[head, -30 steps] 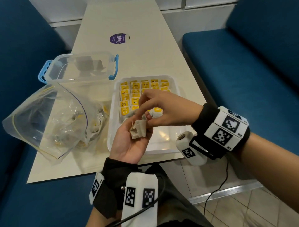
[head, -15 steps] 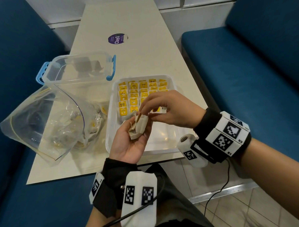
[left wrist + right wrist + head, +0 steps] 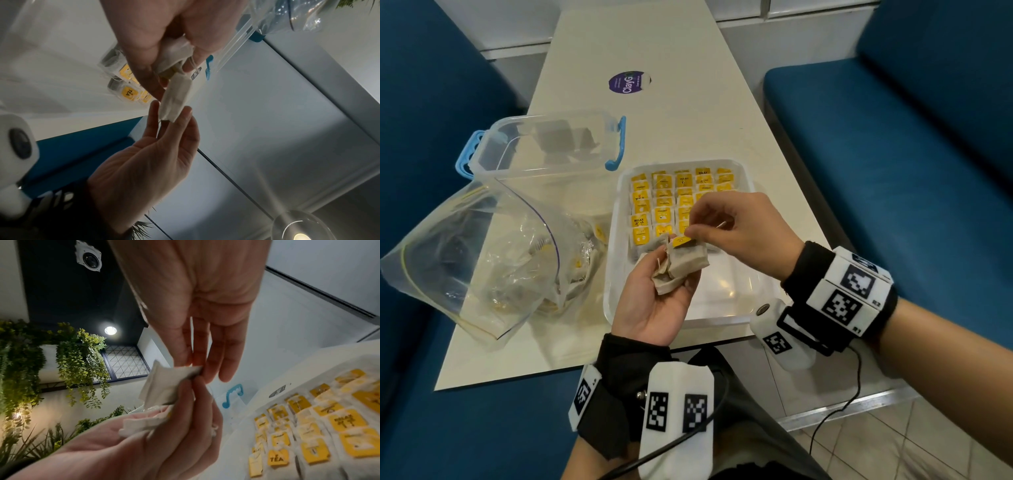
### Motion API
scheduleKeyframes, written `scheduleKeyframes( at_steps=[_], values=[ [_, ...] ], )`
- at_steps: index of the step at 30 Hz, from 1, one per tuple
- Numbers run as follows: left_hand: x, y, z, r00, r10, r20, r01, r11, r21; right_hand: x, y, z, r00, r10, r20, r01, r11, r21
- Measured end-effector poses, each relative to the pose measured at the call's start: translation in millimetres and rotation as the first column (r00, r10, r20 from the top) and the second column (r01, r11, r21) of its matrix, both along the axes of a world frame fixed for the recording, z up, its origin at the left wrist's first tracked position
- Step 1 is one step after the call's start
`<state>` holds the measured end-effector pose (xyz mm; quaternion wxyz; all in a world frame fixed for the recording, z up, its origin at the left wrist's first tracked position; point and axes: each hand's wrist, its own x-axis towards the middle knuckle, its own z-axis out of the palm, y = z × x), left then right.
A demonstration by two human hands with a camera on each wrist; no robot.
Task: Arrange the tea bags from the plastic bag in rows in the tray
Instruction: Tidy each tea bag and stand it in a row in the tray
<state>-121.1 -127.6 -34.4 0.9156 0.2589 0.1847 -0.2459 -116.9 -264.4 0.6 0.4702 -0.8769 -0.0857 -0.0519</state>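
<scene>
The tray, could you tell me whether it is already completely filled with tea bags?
No, the tea bags fill only the far part of the tray, and its near part is bare.

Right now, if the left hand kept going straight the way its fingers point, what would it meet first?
Probably the nearest row of tea bags in the tray: the left hand, palm up and cupping loose tea bags, points toward them. Its height above the tray is unclear.
</scene>
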Motion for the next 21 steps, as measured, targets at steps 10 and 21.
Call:
scheduleKeyframes(
  at_steps=[10,21],
  values=[
    [-1,0,-1,1.000,-0.011,-0.015,0.010,0.999,-0.042,8,2,10,0.964,0.025,-0.265,-0.041,0.998,-0.056],
    [4,6,-7,0.995,0.034,-0.094,-0.044,0.993,-0.113,4,-1,27,0.962,0.122,-0.243,-0.064,0.971,0.232]
  ],
)
